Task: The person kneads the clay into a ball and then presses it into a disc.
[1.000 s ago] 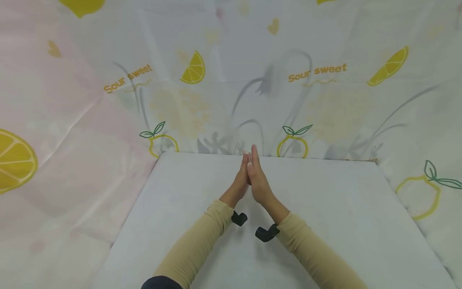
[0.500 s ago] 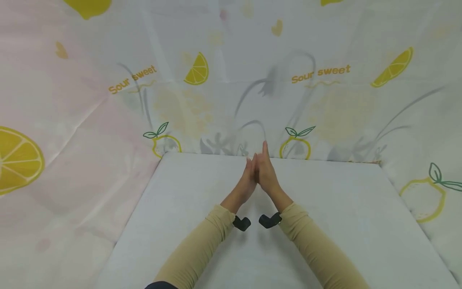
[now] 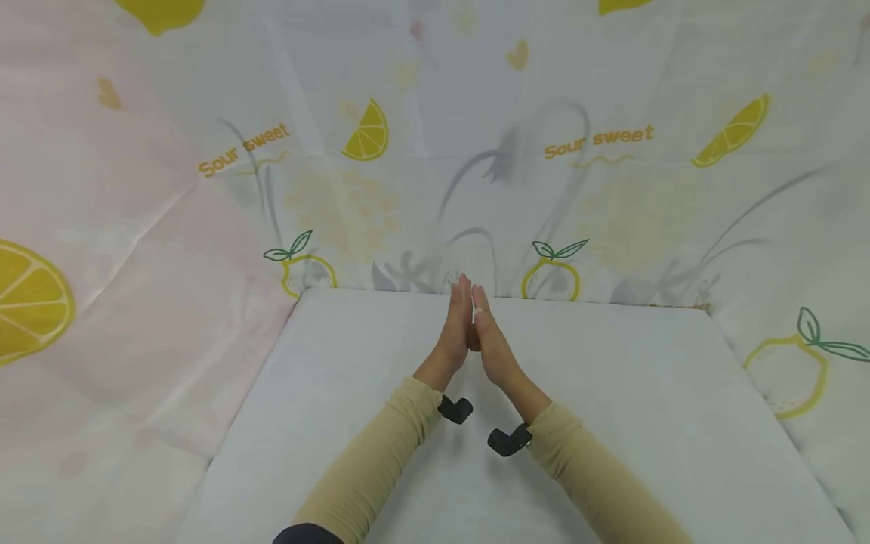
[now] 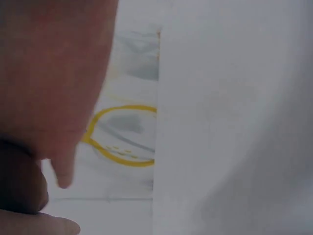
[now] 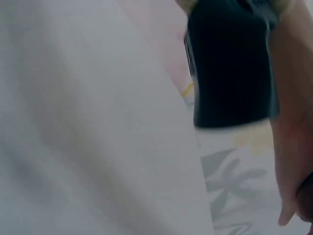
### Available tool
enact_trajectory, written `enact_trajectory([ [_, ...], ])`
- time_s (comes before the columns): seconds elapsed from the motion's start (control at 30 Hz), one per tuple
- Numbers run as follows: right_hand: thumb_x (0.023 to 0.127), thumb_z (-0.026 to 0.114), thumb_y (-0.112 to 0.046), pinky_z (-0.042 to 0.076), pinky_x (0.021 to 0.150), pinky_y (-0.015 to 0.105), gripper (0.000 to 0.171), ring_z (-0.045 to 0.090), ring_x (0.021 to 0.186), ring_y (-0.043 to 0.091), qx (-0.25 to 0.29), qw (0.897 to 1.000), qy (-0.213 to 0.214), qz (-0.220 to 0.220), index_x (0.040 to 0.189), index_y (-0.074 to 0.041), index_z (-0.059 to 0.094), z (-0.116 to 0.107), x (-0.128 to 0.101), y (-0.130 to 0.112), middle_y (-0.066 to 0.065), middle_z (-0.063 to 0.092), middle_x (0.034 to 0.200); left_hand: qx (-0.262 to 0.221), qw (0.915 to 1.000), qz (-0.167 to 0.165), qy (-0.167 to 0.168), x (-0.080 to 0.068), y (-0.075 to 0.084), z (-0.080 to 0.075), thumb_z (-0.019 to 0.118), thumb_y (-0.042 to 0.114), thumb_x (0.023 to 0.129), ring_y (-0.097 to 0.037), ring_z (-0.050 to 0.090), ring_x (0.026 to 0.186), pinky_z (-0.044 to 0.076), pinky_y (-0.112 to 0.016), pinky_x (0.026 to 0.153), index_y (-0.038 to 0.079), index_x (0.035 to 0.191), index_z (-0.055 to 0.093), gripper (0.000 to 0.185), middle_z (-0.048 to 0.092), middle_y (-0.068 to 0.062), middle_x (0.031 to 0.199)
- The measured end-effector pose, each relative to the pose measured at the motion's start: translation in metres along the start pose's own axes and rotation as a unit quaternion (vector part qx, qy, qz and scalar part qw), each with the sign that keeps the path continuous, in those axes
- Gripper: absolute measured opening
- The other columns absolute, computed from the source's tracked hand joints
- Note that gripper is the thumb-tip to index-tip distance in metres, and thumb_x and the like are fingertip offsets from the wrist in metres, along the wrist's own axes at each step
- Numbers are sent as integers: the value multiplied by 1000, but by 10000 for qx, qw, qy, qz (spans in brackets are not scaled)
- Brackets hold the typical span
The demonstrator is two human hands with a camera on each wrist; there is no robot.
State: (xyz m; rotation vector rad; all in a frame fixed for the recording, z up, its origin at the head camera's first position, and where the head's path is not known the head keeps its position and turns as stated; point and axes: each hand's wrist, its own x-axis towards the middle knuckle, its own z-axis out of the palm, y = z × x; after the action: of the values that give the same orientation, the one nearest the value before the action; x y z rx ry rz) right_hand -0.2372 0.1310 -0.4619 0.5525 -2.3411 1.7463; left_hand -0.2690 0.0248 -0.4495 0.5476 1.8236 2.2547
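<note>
Both of my hands are raised over the far middle of a white table, palms pressed flat together with the fingers straight and pointing away from me. My left hand reaches slightly farther forward than my right hand. Neither holds anything. Beige sleeves cover both forearms, each with a small black camera at the wrist. The left wrist view is filled on its left by a blurred hand beside the table's edge. In the right wrist view, the black camera and a hand's edge show.
A pale cloth printed with lemons and the words "Sour sweet" hangs behind the table and drapes down both sides. The table's far edge lies just beyond my fingertips.
The palms have slid against each other: my right hand drew back toward me and my left hand moved forward, so the left fingertips now lead. The hands stay pressed together.
</note>
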Motion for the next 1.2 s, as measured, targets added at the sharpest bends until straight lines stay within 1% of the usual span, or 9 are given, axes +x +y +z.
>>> enact_trajectory([
  [0.17, 112, 16, -30, 0, 123, 53, 59, -8, 156, 23, 149, 9996, 64, -213, 163, -9, -3, 13, -8, -14, 10, -6, 171, 153, 9982, -413, 398, 0, -4, -5, 10, 77, 97, -19, -4, 156, -1, -48, 124, 17, 164, -3, 92, -3, -2, 171],
  [0.33, 110, 21, -29, -1, 124, 52, 62, -8, 156, 21, 101, 9989, 236, -393, 163, -9, -4, 14, -5, -25, 6, -7, 171, -56, 9975, -635, 313, -1, -10, -5, 14, 80, 96, -22, -1, 156, 0, -52, 124, 17, 165, -2, 94, 0, -3, 171],
  [0.57, 110, 21, -24, -1, 124, 47, 61, -4, 156, 22, 5, 9960, 707, -542, 163, -6, -4, 0, 12, -23, 6, -4, 170, -61, 9970, -265, -723, -2, -14, 1, 8, 76, 99, -19, -6, 156, -1, -48, 124, 11, 164, -4, 93, -6, -2, 171],
  [0.63, 109, 21, -18, -1, 125, 46, 61, -3, 156, 24, 9, 9956, 757, -550, 162, -4, -6, -4, 16, -22, 10, -4, 170, -100, 9951, -167, -969, -3, -14, 2, 6, 75, 99, -19, -6, 156, 0, -48, 124, 11, 164, -1, 92, -4, -2, 171],
  [0.77, 110, 21, -11, 3, 125, 46, 59, 9, 154, 34, 84, 9966, 748, -335, 159, 5, -6, -12, 18, -33, 27, 15, 165, -107, 9910, 8, -1337, -5, -12, 3, 1, 72, 99, -21, -4, 156, 3, -48, 125, 11, 164, -3, 89, -3, -3, 171],
  [0.87, 111, 22, -18, 7, 124, 49, 60, 14, 152, 37, 100, 9968, 791, -60, 158, 8, -6, -18, 17, -40, 34, 27, 156, -134, 9896, -21, -1435, -6, -10, 5, -3, 65, 102, -21, -9, 156, 1, -48, 124, 13, 163, -10, 80, -10, -3, 171],
  [0.93, 111, 21, -28, 8, 124, 52, 64, 5, 155, 34, 131, 9966, 809, 109, 160, 3, -6, -20, 18, -31, 25, 9, 167, -151, 9898, -17, -1419, -8, -9, 6, -3, 67, 101, -19, -12, 155, -2, -49, 124, 14, 163, -13, 81, -14, -1, 170],
  [1.07, 109, 17, -48, 7, 123, 55, 70, 1, 156, 27, 124, 9959, 793, 427, 164, -11, -6, -22, 21, 0, 8, -6, 171, -221, 9913, 133, -1288, -10, -5, 7, -2, 74, 97, -15, -13, 155, -5, -54, 123, 15, 163, -11, 89, -15, 0, 170],
  [1.2, 111, 15, -41, 0, 124, 52, 64, -5, 156, 26, 20, 9961, 622, 626, 164, -10, -5, -20, 17, 5, 10, -7, 170, -255, 9931, 360, -1085, -11, 3, 5, 1, 76, 97, -11, -12, 154, -6, -55, 122, 17, 163, -10, 89, -12, 3, 170],
])
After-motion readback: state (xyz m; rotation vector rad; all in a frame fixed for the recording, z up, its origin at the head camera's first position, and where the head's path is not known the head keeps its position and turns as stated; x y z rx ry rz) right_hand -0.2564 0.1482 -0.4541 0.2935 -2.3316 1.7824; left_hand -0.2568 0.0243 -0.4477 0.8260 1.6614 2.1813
